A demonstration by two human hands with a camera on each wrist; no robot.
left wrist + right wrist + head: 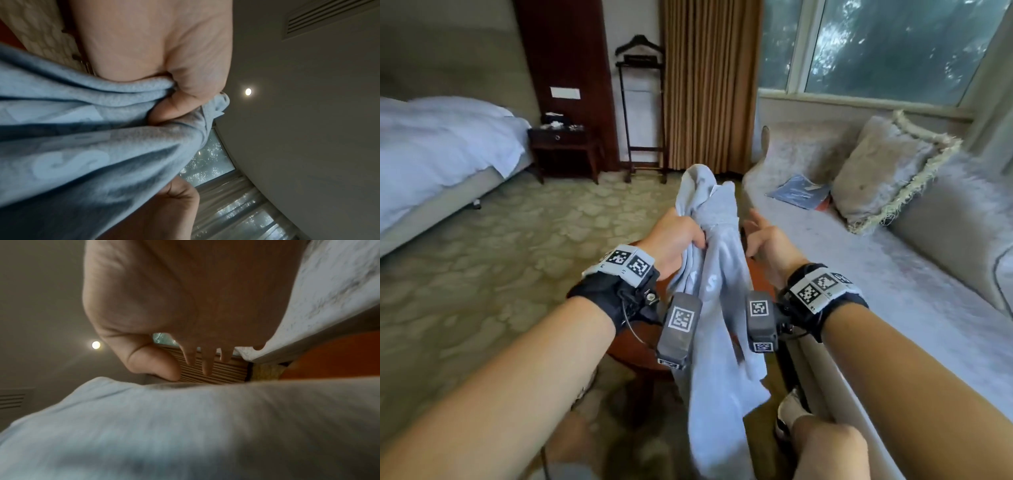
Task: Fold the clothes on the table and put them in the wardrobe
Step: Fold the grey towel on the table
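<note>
A light blue-grey garment [717, 308] with pale lettering hangs bunched in the air over a small round wooden table [630, 346]. My left hand [678, 236] grips its upper part, fingers curled into the cloth. The left wrist view shows the fingers [180, 104] buried in the garment [92, 146]. My right hand [763, 236] is just right of the garment, fingers spread and holding nothing. In the right wrist view the right hand [185, 356] has straight fingers above the garment [164, 426]. The wardrobe is not in view.
A grey sofa [893, 274] with a fringed cushion [887, 171] and a blue booklet [799, 193] lies to the right. A bed [441, 144], a dark nightstand [565, 144] and a valet stand [642, 109] stand at the left and back. Patterned carpet [517, 240] spreads between.
</note>
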